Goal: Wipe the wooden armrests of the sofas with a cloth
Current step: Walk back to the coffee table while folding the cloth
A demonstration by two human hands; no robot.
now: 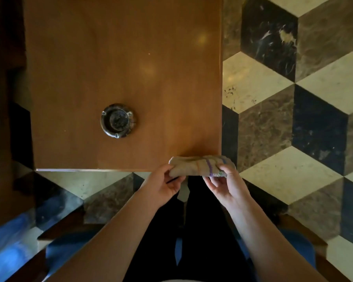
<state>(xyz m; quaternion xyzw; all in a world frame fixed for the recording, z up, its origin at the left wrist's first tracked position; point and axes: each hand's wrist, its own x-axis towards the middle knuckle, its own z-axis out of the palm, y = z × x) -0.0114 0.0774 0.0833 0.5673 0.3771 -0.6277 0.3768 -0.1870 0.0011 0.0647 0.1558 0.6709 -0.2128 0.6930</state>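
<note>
A folded beige cloth [194,165] with a purple stripe is held level over the near right corner of a wooden table. My left hand [163,184] pinches its left end and my right hand [226,184] pinches its right end, fingers curled under it. A dark wooden armrest [69,226] of a blue sofa runs diagonally at the lower left, below my left forearm. Another wooden armrest [306,235] shows at the lower right beside blue upholstery [298,247].
The wooden table [120,78] fills the upper middle, with a dark round ashtray [118,120] on it. The floor [293,119] has cream, brown and black cube-pattern marble tiles. Blue sofa cushions [6,241] lie at the left edge. My dark-clothed legs are below the cloth.
</note>
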